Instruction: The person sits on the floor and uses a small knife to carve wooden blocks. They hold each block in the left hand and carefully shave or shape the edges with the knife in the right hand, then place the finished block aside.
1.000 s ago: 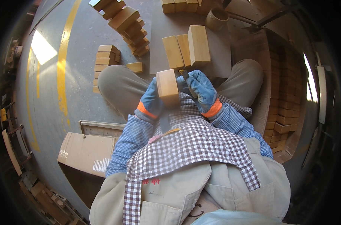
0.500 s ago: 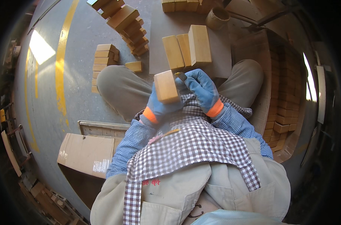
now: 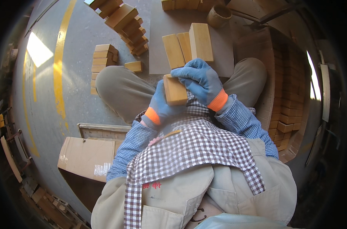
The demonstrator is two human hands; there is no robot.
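My left hand (image 3: 158,103), in a blue glove with an orange cuff, is closed round a light wooden block (image 3: 175,91) above my lap. My right hand (image 3: 200,79), gloved alike, has its fingers bent together over the block's far right edge. Whatever lies inside those fingers is hidden. Just beyond my hands, two flat wooden blocks (image 3: 174,51) lean beside a larger wooden block (image 3: 201,42) on a grey board (image 3: 158,63).
Stacked blocks rise at the far left (image 3: 125,23) and beside my left knee (image 3: 101,63), near one loose block (image 3: 133,66). A round tub (image 3: 219,16) stands on the board. To my right is a cardboard box (image 3: 265,107) of blocks; an opened carton (image 3: 87,152) sits left.
My right hand has moved left onto the block's far edge. A small dark piece with a yellow spot, visible at its fingertips before, is now out of sight. The block has shifted slightly right.
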